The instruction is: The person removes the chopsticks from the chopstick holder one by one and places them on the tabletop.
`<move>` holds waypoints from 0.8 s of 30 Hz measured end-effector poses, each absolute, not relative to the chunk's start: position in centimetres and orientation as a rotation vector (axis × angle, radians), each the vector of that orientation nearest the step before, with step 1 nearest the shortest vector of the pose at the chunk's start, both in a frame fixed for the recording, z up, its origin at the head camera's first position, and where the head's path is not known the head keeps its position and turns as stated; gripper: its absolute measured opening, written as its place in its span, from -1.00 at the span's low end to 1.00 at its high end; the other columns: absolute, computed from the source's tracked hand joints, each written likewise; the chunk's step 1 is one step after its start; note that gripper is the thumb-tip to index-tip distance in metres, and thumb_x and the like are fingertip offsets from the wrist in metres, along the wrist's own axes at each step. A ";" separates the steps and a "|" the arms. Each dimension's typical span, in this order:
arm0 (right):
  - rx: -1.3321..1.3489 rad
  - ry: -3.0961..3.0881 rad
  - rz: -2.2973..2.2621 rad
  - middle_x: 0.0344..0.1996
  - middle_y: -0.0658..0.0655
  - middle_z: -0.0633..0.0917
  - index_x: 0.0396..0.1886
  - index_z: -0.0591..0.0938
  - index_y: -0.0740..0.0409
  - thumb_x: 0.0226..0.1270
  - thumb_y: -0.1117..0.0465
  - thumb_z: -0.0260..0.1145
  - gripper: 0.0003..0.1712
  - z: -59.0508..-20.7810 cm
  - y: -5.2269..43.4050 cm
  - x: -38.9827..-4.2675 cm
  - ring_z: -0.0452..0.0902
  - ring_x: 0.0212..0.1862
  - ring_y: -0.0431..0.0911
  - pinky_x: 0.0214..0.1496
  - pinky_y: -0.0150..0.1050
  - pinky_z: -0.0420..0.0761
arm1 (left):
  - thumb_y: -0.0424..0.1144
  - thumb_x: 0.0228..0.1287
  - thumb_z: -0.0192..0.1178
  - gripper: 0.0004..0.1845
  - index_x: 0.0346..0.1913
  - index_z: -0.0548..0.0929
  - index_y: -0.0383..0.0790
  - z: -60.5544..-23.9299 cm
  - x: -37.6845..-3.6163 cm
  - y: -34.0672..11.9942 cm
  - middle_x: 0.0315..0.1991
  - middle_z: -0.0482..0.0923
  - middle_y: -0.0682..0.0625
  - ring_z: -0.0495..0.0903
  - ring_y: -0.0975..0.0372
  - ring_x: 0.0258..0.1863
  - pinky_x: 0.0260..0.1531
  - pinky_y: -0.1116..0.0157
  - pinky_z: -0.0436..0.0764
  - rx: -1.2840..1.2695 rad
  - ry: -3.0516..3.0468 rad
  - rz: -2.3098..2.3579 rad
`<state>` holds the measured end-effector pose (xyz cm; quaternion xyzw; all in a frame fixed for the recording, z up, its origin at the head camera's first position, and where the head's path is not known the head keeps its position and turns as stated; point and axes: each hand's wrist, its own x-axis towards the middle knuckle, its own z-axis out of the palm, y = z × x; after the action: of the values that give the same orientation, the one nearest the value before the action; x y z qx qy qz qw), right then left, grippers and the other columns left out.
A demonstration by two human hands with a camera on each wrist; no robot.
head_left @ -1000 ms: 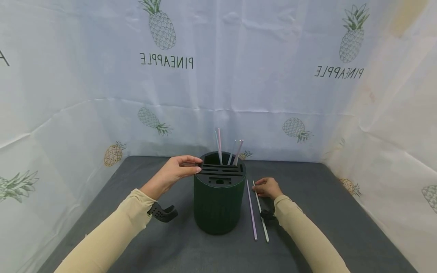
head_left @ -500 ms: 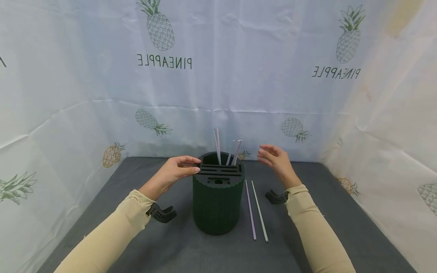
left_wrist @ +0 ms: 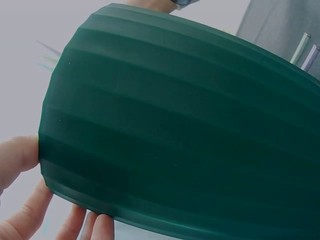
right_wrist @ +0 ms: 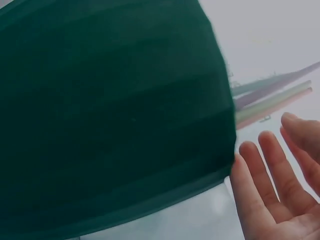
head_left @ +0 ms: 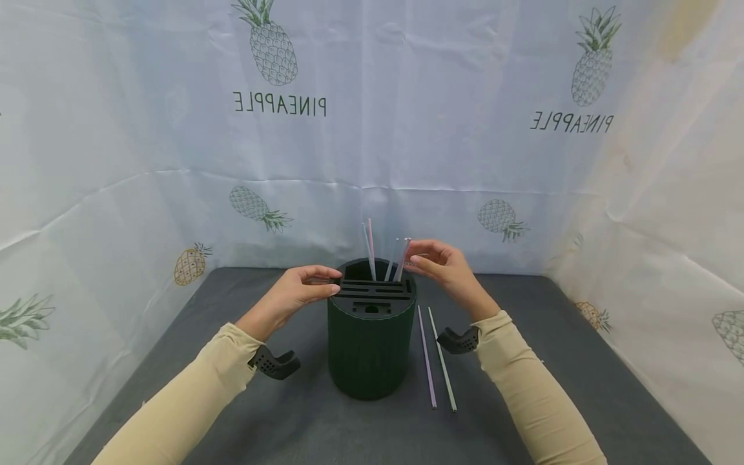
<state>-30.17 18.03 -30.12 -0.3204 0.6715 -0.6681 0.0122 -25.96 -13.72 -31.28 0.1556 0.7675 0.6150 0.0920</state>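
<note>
A dark green ribbed utensil holder [head_left: 372, 355] with a slotted black top stands upright in the head view. My left hand [head_left: 296, 290] grips its left rim; in the left wrist view, the thumb and fingers lie along the rim of the ribbed wall [left_wrist: 165, 120]. Several pastel chopsticks [head_left: 372, 255] poke up from the rear opening. My right hand [head_left: 444, 268] is at the holder's right rear rim, beside the rightmost upright chopsticks [head_left: 403, 258]. In the right wrist view its fingers [right_wrist: 280, 165] are extended, apart from the chopsticks [right_wrist: 275, 102], with a fingertip against the rim.
A purple chopstick [head_left: 427, 361] and a pale green chopstick [head_left: 444, 365] lie on the dark grey tabletop [head_left: 261, 420], right of the holder. White curtains [head_left: 418, 129] printed with pineapples enclose the back and sides.
My right hand has lifted off the pale green chopstick on the table, risen empty, and moved left to the holder's rear rim. My left hand stays on the rim.
</note>
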 end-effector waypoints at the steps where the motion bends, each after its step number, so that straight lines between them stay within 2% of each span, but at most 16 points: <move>1: -1.006 2.098 -2.064 -0.03 0.00 0.65 0.03 0.61 0.05 0.41 0.38 0.19 -0.72 -30.2 17.9 -30.2 0.61 0.06 -0.16 0.17 -0.20 0.60 | -0.17 0.29 0.28 -0.49 0.25 0.50 -0.30 -31.3 -26.0 -13.7 0.26 0.43 -0.22 0.45 0.02 0.24 0.32 -0.04 0.38 0.460 2.281 1.825; 4: -1.012 2.116 -2.025 -0.04 -0.02 0.67 -0.02 0.62 0.01 0.40 0.36 0.20 -0.75 -30.2 17.6 -30.1 0.62 0.04 -0.17 0.17 -0.21 0.61 | -0.16 0.29 0.28 -0.49 0.25 0.50 -0.29 -31.2 -26.0 -13.7 0.25 0.43 -0.21 0.45 0.02 0.23 0.32 -0.03 0.39 0.460 2.286 1.818; 10: -1.014 2.128 -1.989 -0.01 0.01 0.68 -0.05 0.62 0.08 0.39 0.36 0.22 -0.80 -30.1 17.3 -30.1 0.62 0.04 -0.16 0.22 -0.05 0.56 | -0.18 0.30 0.28 -0.50 0.25 0.50 -0.29 -31.0 -26.0 -13.7 0.25 0.43 -0.21 0.45 0.02 0.23 0.31 -0.02 0.40 0.453 2.281 1.819; 19: -0.957 2.166 -1.962 -0.14 -0.02 0.68 -0.12 0.60 0.07 0.38 0.35 0.24 -0.85 -29.8 16.8 -30.1 0.65 -0.04 -0.18 0.15 -0.14 0.62 | -0.17 0.29 0.29 -0.50 0.24 0.51 -0.28 -31.0 -26.0 -14.0 0.25 0.44 -0.20 0.45 0.02 0.23 0.31 0.00 0.41 0.447 2.270 1.825; 24: -0.967 2.215 -1.979 -0.14 0.00 0.67 -0.15 0.60 0.04 0.37 0.33 0.25 -0.86 -28.6 16.7 -30.0 0.66 -0.07 -0.18 0.09 -0.19 0.66 | -0.16 0.27 0.30 -0.49 0.24 0.52 -0.26 -31.1 -26.0 -14.1 0.25 0.44 -0.19 0.45 0.02 0.24 0.32 -0.01 0.40 0.449 2.267 1.818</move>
<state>-29.98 16.68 -28.63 -0.3095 0.7092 -0.6334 0.0090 -26.03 -14.08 -31.05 0.1521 0.7671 0.6152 0.1001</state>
